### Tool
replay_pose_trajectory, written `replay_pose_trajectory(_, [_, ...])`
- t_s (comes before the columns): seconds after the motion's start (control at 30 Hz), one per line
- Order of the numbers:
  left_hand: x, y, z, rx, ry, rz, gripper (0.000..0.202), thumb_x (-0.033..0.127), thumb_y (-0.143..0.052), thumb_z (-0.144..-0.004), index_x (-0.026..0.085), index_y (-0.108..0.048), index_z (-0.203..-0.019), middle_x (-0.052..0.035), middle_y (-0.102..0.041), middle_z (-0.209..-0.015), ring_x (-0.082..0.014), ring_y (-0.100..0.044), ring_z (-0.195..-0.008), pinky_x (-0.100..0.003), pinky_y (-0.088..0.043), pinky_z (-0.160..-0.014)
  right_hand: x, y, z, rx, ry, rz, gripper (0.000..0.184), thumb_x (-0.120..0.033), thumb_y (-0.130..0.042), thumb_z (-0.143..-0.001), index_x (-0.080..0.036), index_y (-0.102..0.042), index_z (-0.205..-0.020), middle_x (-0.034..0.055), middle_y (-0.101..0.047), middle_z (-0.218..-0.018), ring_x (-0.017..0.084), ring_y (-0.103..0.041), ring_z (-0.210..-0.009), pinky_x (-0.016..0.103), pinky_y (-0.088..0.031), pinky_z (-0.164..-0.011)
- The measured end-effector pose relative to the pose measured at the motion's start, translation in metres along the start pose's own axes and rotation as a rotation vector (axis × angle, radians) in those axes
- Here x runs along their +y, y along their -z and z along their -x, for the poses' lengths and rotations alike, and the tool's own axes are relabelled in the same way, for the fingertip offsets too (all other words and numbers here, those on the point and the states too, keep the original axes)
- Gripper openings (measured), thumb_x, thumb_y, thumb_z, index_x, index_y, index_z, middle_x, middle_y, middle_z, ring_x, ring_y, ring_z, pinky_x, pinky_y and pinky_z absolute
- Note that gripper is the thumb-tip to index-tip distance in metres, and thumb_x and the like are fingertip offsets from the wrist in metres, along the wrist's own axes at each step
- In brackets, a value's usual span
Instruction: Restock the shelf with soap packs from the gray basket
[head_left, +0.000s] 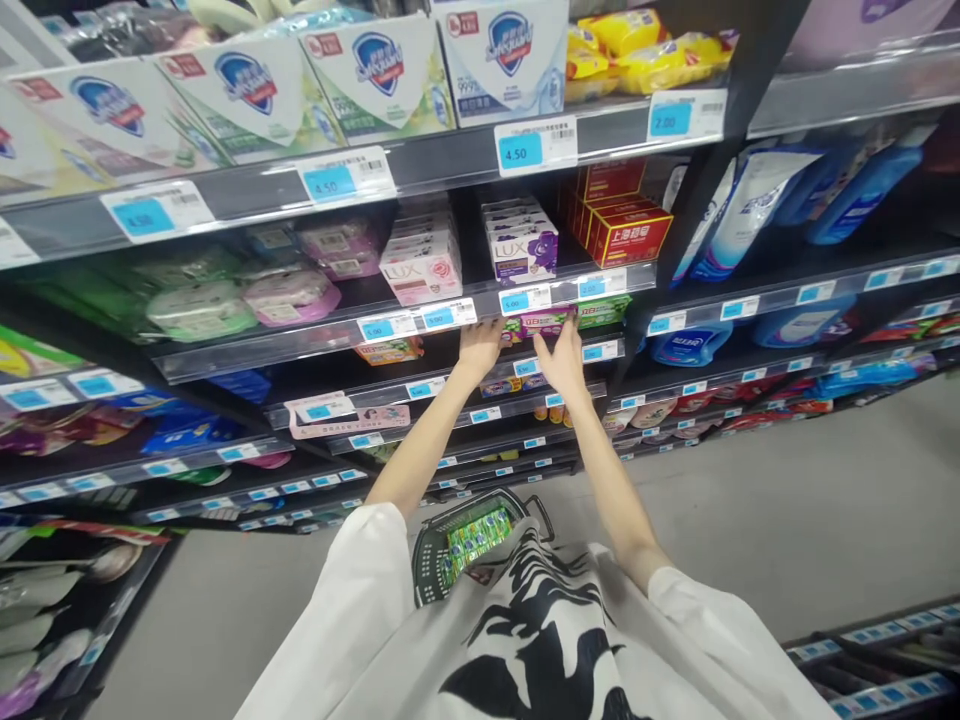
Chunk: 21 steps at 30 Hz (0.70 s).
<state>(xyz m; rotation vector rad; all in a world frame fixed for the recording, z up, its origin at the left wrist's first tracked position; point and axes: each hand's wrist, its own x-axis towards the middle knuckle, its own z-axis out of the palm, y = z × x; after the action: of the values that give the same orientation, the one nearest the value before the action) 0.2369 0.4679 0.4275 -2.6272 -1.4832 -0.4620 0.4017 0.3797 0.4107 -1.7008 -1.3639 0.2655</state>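
Both my arms reach forward into a store shelf of soap. My left hand (478, 345) and my right hand (562, 358) meet at a row of small purple and green soap packs (547, 321) on the shelf below the Lux boxes (523, 250). The fingers of each hand curl toward the packs; whether they grip one is hidden behind the shelf rail. A dark shopping basket (431, 560) holding a green package (480, 535) hangs in front of my body, below my arms.
Shelves (420, 165) with blue price tags run across the view, holding white soap boxes on top, pink and green packs to the left, red boxes (622, 225) and blue refill pouches (750, 215) to the right. Grey floor lies at right. Another shelf edge (885, 660) is at bottom right.
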Motion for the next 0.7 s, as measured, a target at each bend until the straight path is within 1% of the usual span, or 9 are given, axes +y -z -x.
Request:
replay_pose_trajectory(0.1, [0.003,0.004,0.0,-0.013,0.004,-0.024,0.05,0.034,-0.061,-0.096,0.022,-0.054,-0.145,-0.0204,-0.062,-0.138,-0.0409,-0.053,-0.129,-0.052,-0.037,-0.109,-0.008,-0.016,-0.015,-0.025,-0.059,0.021,0.086,-0.044,-0.045,-0.098,0.012,-0.015,-0.156,0.038,-0.009,-0.165,0.043,-0.014,-0.158,0.056,-0.021,-0.126])
replay_pose_trajectory(0.2, [0.005,0.006,-0.001,-0.019,0.001,-0.036,0.052,0.032,-0.061,-0.096,0.022,-0.053,-0.147,-0.0212,-0.059,-0.142,-0.0429,-0.053,-0.128,-0.055,-0.038,-0.108,-0.013,-0.027,-0.025,0.001,-0.085,0.026,0.085,-0.043,-0.043,-0.098,0.014,-0.016,-0.155,0.0406,-0.011,-0.163,0.046,-0.013,-0.157,0.061,-0.018,-0.124])
replay_pose_trajectory(0.37, [0.006,0.002,-0.003,-0.022,0.02,-0.007,0.053,0.029,-0.062,-0.096,0.025,-0.052,-0.148,-0.0191,-0.058,-0.144,-0.0419,-0.054,-0.129,-0.056,-0.038,-0.109,-0.013,-0.041,-0.034,0.062,-0.091,0.018,0.087,-0.048,-0.044,-0.097,0.013,-0.018,-0.155,0.041,-0.012,-0.163,0.048,-0.008,-0.156,0.071,-0.011,-0.121])
replay_pose_trajectory(0.43, [0.006,0.001,-0.004,-0.027,0.024,0.002,0.053,0.028,-0.062,-0.096,0.024,-0.053,-0.148,-0.019,-0.058,-0.144,-0.0415,-0.053,-0.129,-0.056,-0.037,-0.11,-0.01,-0.043,-0.035,0.075,-0.083,-0.002,0.089,-0.051,-0.046,-0.096,0.009,-0.019,-0.156,0.0389,-0.011,-0.164,0.048,-0.007,-0.157,0.072,-0.011,-0.121])
replay_pose_trajectory(0.5, [0.006,0.001,-0.007,-0.035,0.024,0.009,0.053,0.027,-0.062,-0.096,0.023,-0.053,-0.147,-0.0194,-0.058,-0.144,-0.0418,-0.052,-0.131,-0.057,-0.036,-0.11,-0.009,-0.041,-0.035,0.074,-0.087,-0.026,0.089,-0.051,-0.049,-0.094,0.005,-0.019,-0.157,0.0359,-0.011,-0.166,0.046,-0.006,-0.157,0.071,-0.011,-0.122])
replay_pose_trajectory(0.6, [0.009,0.008,-0.007,-0.037,0.024,0.056,0.053,0.024,-0.064,-0.095,0.021,-0.054,-0.147,-0.0199,-0.057,-0.146,-0.0423,-0.05,-0.133,-0.06,-0.034,-0.113,-0.015,-0.028,-0.024,0.085,-0.082,-0.04,0.094,-0.049,-0.054,-0.092,0.006,-0.016,-0.158,0.0342,-0.007,-0.167,0.043,-0.002,-0.159,0.065,-0.01,-0.126])
replay_pose_trajectory(0.67, [0.014,0.015,0.001,0.022,0.009,0.113,0.053,0.028,-0.065,-0.095,0.02,-0.055,-0.147,-0.02,-0.055,-0.147,-0.0427,-0.049,-0.136,-0.062,-0.03,-0.117,-0.025,-0.019,-0.002,0.151,-0.014,-0.044,0.094,-0.05,-0.053,-0.093,0.001,-0.011,-0.16,0.0294,-0.004,-0.169,0.04,0.004,-0.159,0.063,-0.01,-0.127])
replay_pose_trajectory(0.7, [0.017,0.016,0.011,0.078,-0.01,0.147,0.054,0.031,-0.064,-0.096,0.02,-0.053,-0.148,-0.0196,-0.053,-0.149,-0.0425,-0.046,-0.139,-0.063,-0.027,-0.119,-0.029,-0.018,0.014,0.196,0.039,-0.051,0.092,-0.051,-0.051,-0.095,-0.005,-0.01,-0.162,0.0253,-0.003,-0.17,0.039,0.005,-0.16,0.064,-0.011,-0.127])
